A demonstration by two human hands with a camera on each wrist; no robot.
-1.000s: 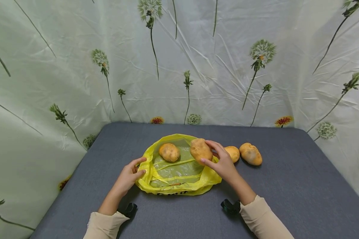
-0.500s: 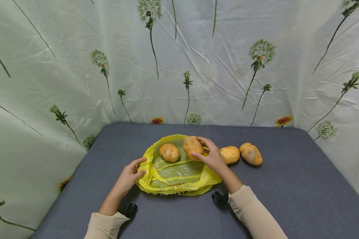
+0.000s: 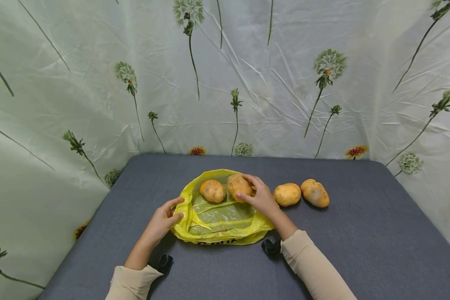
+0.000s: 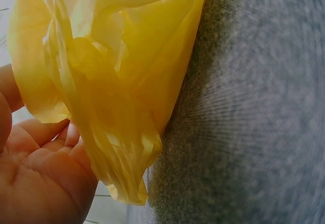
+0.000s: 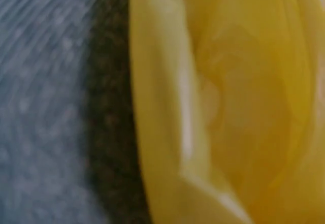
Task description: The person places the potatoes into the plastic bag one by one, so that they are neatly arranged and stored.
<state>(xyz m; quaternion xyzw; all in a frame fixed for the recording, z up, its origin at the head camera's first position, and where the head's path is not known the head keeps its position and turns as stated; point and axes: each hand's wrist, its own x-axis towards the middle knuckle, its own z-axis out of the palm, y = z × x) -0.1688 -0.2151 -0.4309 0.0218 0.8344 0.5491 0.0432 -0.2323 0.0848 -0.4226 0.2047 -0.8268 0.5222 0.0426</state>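
A yellow plastic bag (image 3: 195, 238) lies spread with its mouth facing up in the middle of the table, its rim folded outward. Inside, toward the back left, rests one potato (image 3: 213, 191). My right hand (image 3: 261, 199) grips another potato (image 3: 239, 187) from its right side, fingers over the top and thumb at the front, within the bag's mouth. At the left rim, my left hand (image 3: 163, 216) holds the bag's edge between thumb and fingers. In the left wrist view, the plastic (image 4: 127, 82) covers part of the left fingers. The right wrist view is blurred, filled mostly by bag (image 5: 167, 107).
Two more potatoes lie on the grey cloth-covered table (image 3: 360, 233) to the right of the bag: a rounder potato (image 3: 287, 194) and a longer potato (image 3: 315, 193). A flower-printed curtain (image 3: 285, 83) hangs behind the table and along its sides.
My right hand has carried its potato leftward over the rim and then slightly down into the bag. The round potato behind the hand has come into full view. My left hand stays put.
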